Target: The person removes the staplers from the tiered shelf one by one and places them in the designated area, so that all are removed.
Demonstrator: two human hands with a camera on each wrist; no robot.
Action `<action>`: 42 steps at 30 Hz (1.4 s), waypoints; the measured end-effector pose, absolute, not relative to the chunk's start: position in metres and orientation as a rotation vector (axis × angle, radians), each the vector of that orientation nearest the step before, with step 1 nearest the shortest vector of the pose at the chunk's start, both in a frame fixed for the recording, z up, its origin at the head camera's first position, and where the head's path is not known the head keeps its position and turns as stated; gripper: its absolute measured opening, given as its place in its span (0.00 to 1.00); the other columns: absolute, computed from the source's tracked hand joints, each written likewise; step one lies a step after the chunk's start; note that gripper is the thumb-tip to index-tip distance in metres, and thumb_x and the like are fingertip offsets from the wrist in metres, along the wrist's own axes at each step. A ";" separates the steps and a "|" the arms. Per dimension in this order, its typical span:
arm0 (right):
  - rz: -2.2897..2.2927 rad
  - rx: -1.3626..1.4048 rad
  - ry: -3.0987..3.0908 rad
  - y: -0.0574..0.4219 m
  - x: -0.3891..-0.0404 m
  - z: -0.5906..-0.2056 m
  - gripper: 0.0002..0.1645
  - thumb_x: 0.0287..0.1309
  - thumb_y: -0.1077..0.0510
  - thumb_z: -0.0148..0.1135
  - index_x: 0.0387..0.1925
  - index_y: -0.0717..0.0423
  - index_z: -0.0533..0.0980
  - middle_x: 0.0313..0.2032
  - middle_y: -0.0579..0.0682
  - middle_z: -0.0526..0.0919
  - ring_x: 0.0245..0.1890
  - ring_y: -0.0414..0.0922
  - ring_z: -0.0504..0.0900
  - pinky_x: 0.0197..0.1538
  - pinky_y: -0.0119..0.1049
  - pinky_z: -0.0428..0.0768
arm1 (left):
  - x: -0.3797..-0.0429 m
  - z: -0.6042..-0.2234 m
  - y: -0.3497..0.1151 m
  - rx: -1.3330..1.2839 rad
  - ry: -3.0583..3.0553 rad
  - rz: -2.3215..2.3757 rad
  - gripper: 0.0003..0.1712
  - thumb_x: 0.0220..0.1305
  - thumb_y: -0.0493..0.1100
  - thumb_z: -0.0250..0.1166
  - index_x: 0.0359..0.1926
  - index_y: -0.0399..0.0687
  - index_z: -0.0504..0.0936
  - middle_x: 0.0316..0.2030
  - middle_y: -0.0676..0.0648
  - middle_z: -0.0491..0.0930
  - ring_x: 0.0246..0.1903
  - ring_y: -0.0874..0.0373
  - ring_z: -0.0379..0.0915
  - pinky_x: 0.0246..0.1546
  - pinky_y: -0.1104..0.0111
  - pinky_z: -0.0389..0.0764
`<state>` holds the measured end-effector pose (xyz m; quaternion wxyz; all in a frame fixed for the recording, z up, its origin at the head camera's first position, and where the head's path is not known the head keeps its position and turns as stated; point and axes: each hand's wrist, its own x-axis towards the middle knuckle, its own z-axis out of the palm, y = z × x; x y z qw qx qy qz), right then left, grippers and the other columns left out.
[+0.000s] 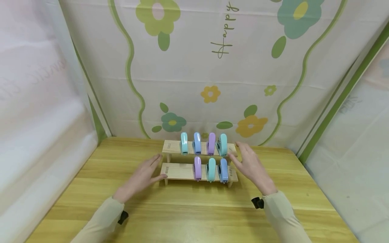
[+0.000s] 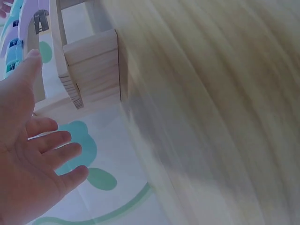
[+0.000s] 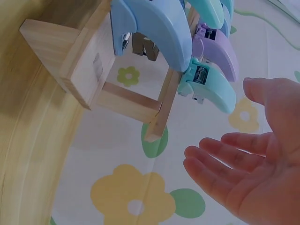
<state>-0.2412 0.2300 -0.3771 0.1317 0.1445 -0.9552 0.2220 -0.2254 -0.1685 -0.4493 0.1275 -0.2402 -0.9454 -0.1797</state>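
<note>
A two-step wooden rack holds small pastel staplers. On its upper board (image 1: 174, 145) stand several: a teal stapler (image 1: 184, 143), a blue one, a purple stapler (image 1: 211, 144) and another teal one. Along the lower board (image 1: 180, 171) are a purple stapler (image 1: 198, 168), a teal one and a blue stapler (image 1: 223, 170). My left hand (image 1: 143, 177) is at the rack's left end, fingers spread and palm facing it; whether the thumb touches the board I cannot tell. Beside the right end is my right hand (image 1: 250, 165), fingers extended, with nothing in its palm (image 3: 248, 183).
The rack stands on a wood-grain table (image 1: 194, 216), near its back edge. Behind it hangs a white cloth (image 1: 182, 74) with printed flowers. More pale cloth walls (image 1: 39, 135) close off the left and right sides.
</note>
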 end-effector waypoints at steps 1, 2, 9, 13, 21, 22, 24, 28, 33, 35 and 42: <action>0.653 0.422 -2.775 0.229 -0.242 -0.377 0.44 0.71 0.37 0.51 0.72 0.66 0.59 0.69 0.66 0.67 0.68 0.64 0.68 0.69 0.62 0.71 | -0.225 -0.450 -0.168 -0.703 -2.746 -0.522 0.49 0.62 0.59 0.66 0.72 0.31 0.61 0.72 0.32 0.61 0.69 0.34 0.63 0.69 0.40 0.66; 0.661 0.424 -2.777 0.227 -0.242 -0.377 0.44 0.71 0.37 0.51 0.72 0.66 0.59 0.69 0.66 0.67 0.68 0.64 0.68 0.69 0.62 0.71 | -0.225 -0.451 -0.168 -0.706 -2.740 -0.519 0.49 0.62 0.59 0.67 0.71 0.31 0.62 0.71 0.32 0.62 0.69 0.34 0.63 0.69 0.40 0.67; 0.717 0.446 -2.770 0.220 -0.246 -0.377 0.44 0.70 0.39 0.54 0.73 0.65 0.58 0.69 0.66 0.67 0.68 0.64 0.68 0.68 0.62 0.72 | -0.226 -0.458 -0.167 -0.747 -2.681 -0.493 0.48 0.60 0.58 0.69 0.69 0.29 0.65 0.69 0.31 0.66 0.67 0.35 0.66 0.67 0.42 0.71; 0.734 0.465 -2.748 0.217 -0.248 -0.377 0.42 0.70 0.41 0.55 0.72 0.66 0.59 0.67 0.67 0.69 0.65 0.63 0.72 0.66 0.61 0.76 | -0.225 -0.459 -0.167 -0.760 -2.667 -0.496 0.47 0.59 0.56 0.70 0.68 0.29 0.66 0.67 0.31 0.68 0.66 0.34 0.68 0.66 0.43 0.72; 0.710 0.504 -2.689 0.211 -0.256 -0.378 0.38 0.69 0.44 0.58 0.68 0.67 0.64 0.59 0.66 0.77 0.59 0.61 0.77 0.59 0.57 0.82 | -0.223 -0.460 -0.165 -0.775 -2.641 -0.478 0.44 0.58 0.53 0.72 0.66 0.28 0.69 0.65 0.30 0.71 0.63 0.32 0.70 0.63 0.42 0.76; 0.705 0.509 -2.680 0.210 -0.257 -0.378 0.38 0.69 0.45 0.59 0.67 0.68 0.65 0.58 0.67 0.78 0.58 0.60 0.78 0.58 0.57 0.83 | -0.223 -0.460 -0.165 -0.778 -2.637 -0.475 0.44 0.59 0.53 0.72 0.66 0.28 0.69 0.65 0.29 0.71 0.63 0.33 0.71 0.62 0.42 0.76; 0.702 0.512 -2.668 0.208 -0.258 -0.379 0.36 0.69 0.46 0.59 0.66 0.68 0.66 0.56 0.66 0.79 0.55 0.60 0.80 0.55 0.55 0.84 | -0.224 -0.461 -0.166 -0.783 -2.629 -0.469 0.43 0.58 0.52 0.72 0.66 0.28 0.69 0.65 0.30 0.71 0.63 0.33 0.71 0.62 0.42 0.76; 0.713 0.519 -2.654 0.205 -0.261 -0.379 0.31 0.68 0.47 0.61 0.61 0.66 0.71 0.50 0.63 0.82 0.48 0.56 0.83 0.48 0.50 0.87 | -0.226 -0.462 -0.166 -0.795 -2.613 -0.450 0.42 0.59 0.52 0.72 0.65 0.28 0.71 0.64 0.30 0.72 0.63 0.34 0.72 0.62 0.42 0.76; 0.769 0.511 -2.647 0.201 -0.263 -0.378 0.25 0.66 0.49 0.63 0.55 0.62 0.74 0.44 0.60 0.83 0.41 0.53 0.85 0.42 0.45 0.89 | -0.226 -0.463 -0.165 -0.800 -2.617 -0.440 0.41 0.58 0.52 0.72 0.63 0.27 0.72 0.64 0.30 0.73 0.62 0.34 0.73 0.62 0.41 0.76; 0.788 0.499 -2.645 0.200 -0.264 -0.378 0.25 0.66 0.50 0.64 0.56 0.63 0.74 0.44 0.60 0.83 0.41 0.53 0.85 0.42 0.44 0.89 | -0.226 -0.463 -0.165 -0.799 -2.625 -0.442 0.41 0.59 0.52 0.72 0.63 0.27 0.72 0.64 0.30 0.72 0.62 0.34 0.73 0.61 0.41 0.76; 0.794 0.469 -2.624 0.197 -0.266 -0.379 0.23 0.64 0.51 0.65 0.53 0.63 0.76 0.41 0.59 0.85 0.37 0.52 0.87 0.38 0.42 0.90 | -0.225 -0.465 -0.165 -0.799 -2.649 -0.454 0.40 0.60 0.52 0.71 0.64 0.27 0.72 0.65 0.30 0.72 0.62 0.36 0.73 0.62 0.41 0.76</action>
